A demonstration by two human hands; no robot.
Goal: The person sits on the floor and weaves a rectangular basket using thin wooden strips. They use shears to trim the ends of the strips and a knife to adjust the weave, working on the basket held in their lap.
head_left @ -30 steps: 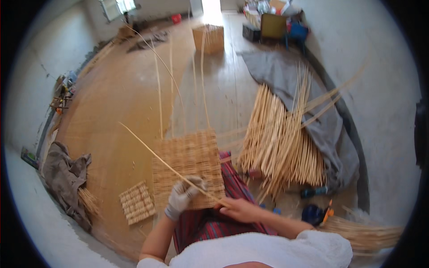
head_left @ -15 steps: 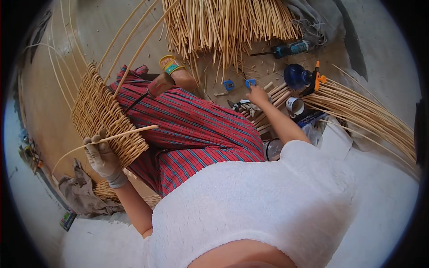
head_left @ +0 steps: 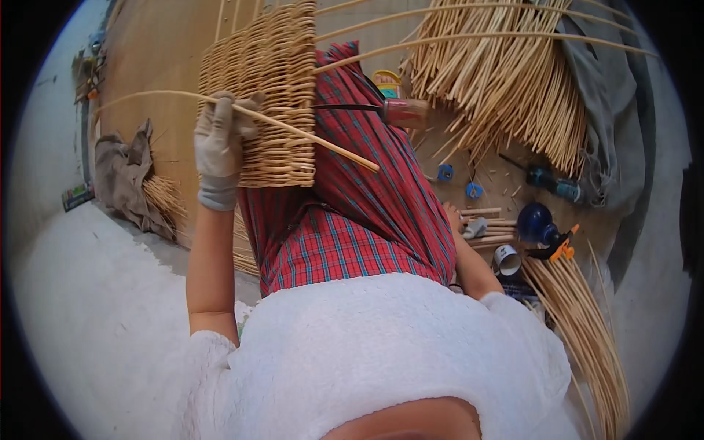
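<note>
My left hand, in a pale work glove, is closed around a peeled cane rod at the near left part of a woven wicker panel. The rod slants across the panel, its thick end sticking out past the right edge. Along that edge a tool with a wooden handle and a dark metal shaft points into the weave. Long bare stakes run out from the panel. My right hand is low beside my right knee, close to a small grey object and short sticks. Its fingers are mostly hidden.
A large bundle of cane rods lies at the far right. Nearby are two small blue items, a blue-green power tool, a blue spray bottle, a white cup and more rods. Grey cloth lies left.
My view has swung left, so the panel appears nearer the middle. My right hand has drawn back from the small blue items toward my knee. The left hand keeps its hold on the rod.
</note>
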